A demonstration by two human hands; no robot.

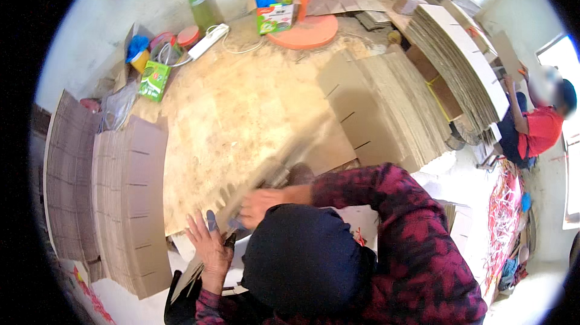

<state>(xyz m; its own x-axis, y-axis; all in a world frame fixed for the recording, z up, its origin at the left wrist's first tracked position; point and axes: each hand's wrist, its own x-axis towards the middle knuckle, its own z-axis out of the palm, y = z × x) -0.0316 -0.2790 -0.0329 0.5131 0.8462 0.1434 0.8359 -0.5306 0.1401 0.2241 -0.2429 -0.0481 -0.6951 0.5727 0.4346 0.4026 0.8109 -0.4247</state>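
A long slotted cardboard strip [296, 148], smeared by motion, slants over the near edge of the wooden table [241, 107]. My right hand [264, 203] is closed at its near end, with the fingertips partly hidden. To the left, my left hand [208, 245] has its fingers stretched out and apart, with a blue covering on one finger. It is close beside the near end of the strip. Below it, a bundle of thin cardboard pieces [188, 279] shows at my lap, partly hidden by my arm and dark cap.
Slotted cardboard stacks [138, 204] stand on the left, and more cardboard [393, 107] lies on the right. At the back are an orange round-based stand [305, 33], a green container [205, 10] and a white power strip [208, 41]. A person in red [538, 131] works at far right.
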